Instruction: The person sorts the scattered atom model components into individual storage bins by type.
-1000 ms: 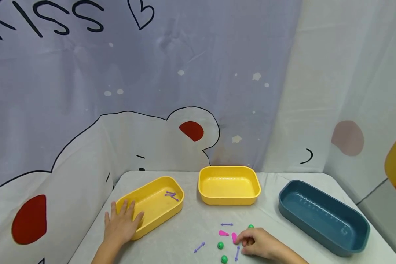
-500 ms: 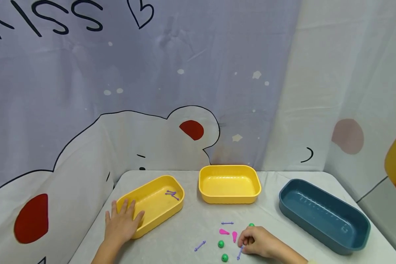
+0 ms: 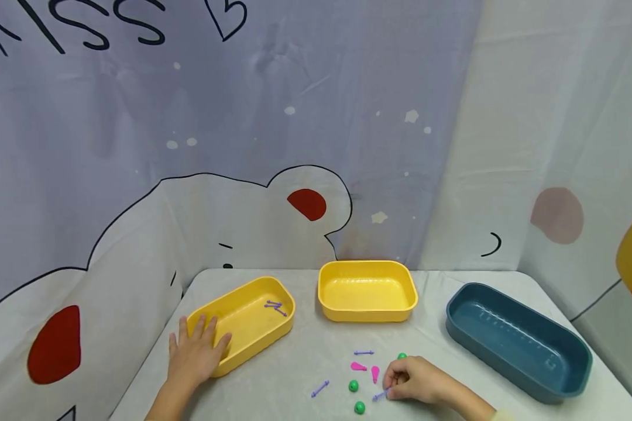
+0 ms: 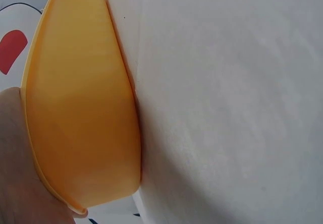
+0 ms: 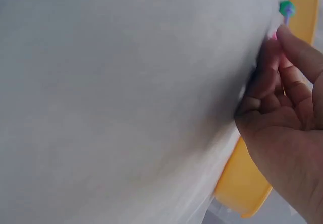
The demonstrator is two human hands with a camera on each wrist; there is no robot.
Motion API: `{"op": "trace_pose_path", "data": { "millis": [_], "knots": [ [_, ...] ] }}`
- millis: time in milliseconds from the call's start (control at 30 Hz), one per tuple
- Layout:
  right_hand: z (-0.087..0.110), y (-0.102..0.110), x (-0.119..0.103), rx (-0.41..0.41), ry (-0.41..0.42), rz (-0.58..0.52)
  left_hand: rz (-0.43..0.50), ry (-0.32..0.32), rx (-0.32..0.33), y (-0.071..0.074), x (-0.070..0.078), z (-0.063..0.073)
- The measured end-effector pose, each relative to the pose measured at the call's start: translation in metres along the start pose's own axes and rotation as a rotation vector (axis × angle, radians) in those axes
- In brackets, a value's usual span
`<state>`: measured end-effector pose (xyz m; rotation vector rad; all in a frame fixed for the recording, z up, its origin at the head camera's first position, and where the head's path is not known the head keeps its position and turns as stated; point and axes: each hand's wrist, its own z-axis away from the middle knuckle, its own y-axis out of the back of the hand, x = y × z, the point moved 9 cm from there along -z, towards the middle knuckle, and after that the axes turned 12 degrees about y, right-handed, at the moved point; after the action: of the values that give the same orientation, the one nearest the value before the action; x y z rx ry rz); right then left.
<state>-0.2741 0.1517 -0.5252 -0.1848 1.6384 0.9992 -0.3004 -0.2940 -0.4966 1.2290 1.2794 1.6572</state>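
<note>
My left hand (image 3: pixel 193 354) lies with spread fingers over the near end of the left yellow tray (image 3: pixel 263 342). In the left wrist view the outer wall of that yellow tray (image 4: pixel 83 103) fills much of the left side. My right hand (image 3: pixel 418 380) pinches one end of a small purple stick (image 3: pixel 380 396) with knobbed ends, low over the table. Around it lie pink teardrop-shaped pieces (image 3: pixel 375 374), green beads (image 3: pixel 353 386) and two more purple sticks, one nearer the left (image 3: pixel 320 389). A green bead (image 3: pixel 402 355) is partly hidden behind the right hand.
Several purple sticks (image 3: pixel 276 307) lie in the left yellow tray. A second yellow tray (image 3: pixel 367 316) stands at the back middle, and a dark blue tray (image 3: pixel 511 362) on the right. Printed cloth (image 3: pixel 274 117) hangs behind the white-covered table (image 3: pixel 274 392).
My right hand has drawn slightly away from the pink pieces and now pinches a purple stick, which has swung from nearly upright to slanted. The left hand has stayed on the tray.
</note>
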Motion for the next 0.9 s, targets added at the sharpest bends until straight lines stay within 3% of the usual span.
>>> {"op": "trace_pose_path", "data": {
  "millis": [333,900],
  "knots": [
    [-0.001,-0.005,-0.004,0.002,-0.011,-0.173,-0.003,0.015,-0.009,-0.001,-0.005,0.002],
    [-0.009,0.007,-0.011,0.082,-0.008,-0.135,0.015,0.008,-0.003,0.0,0.0,0.0]
  ]
}}
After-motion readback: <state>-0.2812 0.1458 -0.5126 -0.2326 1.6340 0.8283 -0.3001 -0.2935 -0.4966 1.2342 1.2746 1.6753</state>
